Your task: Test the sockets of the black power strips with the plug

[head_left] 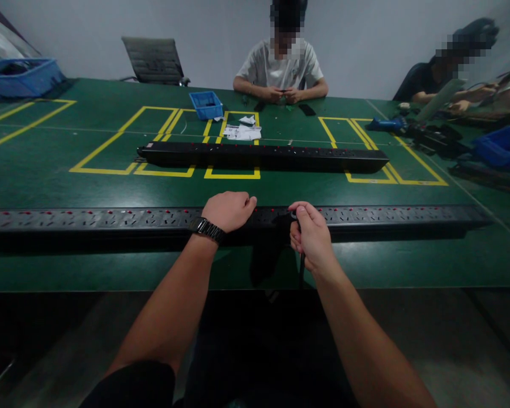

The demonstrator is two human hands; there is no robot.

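Here, the person's left hand (229,211) is bent over the middle of a long black socket strip (153,219), its fingers tucked from sight so one cannot tell whether it has hold of anything, while the right hand (312,232), a little way along the same strip, is curled tightly round a thin dark piece (302,269) that hangs down below the fist. The strip lies lengthwise along the near side of the green desk (110,190), and beyond it rest a second black strip (259,157), some white papers (243,133) and a small blue basket (208,112).
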